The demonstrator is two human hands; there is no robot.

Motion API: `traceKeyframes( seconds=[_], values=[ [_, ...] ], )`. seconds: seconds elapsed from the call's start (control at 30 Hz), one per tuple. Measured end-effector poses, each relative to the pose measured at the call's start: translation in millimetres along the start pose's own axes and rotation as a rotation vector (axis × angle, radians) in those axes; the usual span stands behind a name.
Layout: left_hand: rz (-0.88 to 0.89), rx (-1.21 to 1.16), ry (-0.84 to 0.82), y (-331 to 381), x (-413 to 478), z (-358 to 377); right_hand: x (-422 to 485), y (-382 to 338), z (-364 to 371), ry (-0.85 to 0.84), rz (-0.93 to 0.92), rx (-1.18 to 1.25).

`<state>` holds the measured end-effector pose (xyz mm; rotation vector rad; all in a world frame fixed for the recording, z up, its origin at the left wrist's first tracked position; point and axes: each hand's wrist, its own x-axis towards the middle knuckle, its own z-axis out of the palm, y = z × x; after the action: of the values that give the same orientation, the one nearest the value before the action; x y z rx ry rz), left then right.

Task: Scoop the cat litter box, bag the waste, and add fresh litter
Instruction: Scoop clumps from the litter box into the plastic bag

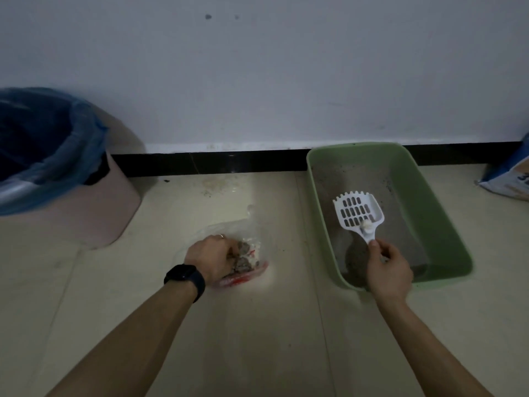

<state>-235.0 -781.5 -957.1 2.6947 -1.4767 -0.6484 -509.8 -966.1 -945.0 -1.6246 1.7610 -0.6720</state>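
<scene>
A green litter box stands on the floor at the right, with a thin layer of grey litter and a darker heap near its front wall. My right hand grips the handle of a white slotted scoop, held above the litter with a small pale clump at the base of its blade. On the floor at centre lies a clear plastic bag with a red strip, holding grey clumps. My left hand, a black watch on its wrist, grips the bag's left side with curled fingers.
A pink bin lined with a blue plastic bag stands at the left against the wall. A blue and white litter sack leans at the far right edge. Black skirting runs along the wall behind. Pale floor tiles lie in front.
</scene>
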Motion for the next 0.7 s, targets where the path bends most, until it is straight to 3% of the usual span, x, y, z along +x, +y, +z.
traceKeyframes(
  seconds=[0.17, 0.3, 0.5, 0.7],
  values=[
    [-0.006, -0.005, 0.139, 28, 7, -14, 14, 12, -42, -0.009, 0.002, -0.03],
    [0.097, -0.187, 0.261, 70, 19, -18, 32, 24, -74, -0.042, -0.046, -0.221],
    [0.177, -0.288, 0.152, 157, 52, -6, 55, 31, -101, -0.139, -0.086, -0.431],
    [0.152, -0.103, 0.041, 204, 64, 17, 70, 25, -114, -0.12, -0.154, -0.604]
  ],
)
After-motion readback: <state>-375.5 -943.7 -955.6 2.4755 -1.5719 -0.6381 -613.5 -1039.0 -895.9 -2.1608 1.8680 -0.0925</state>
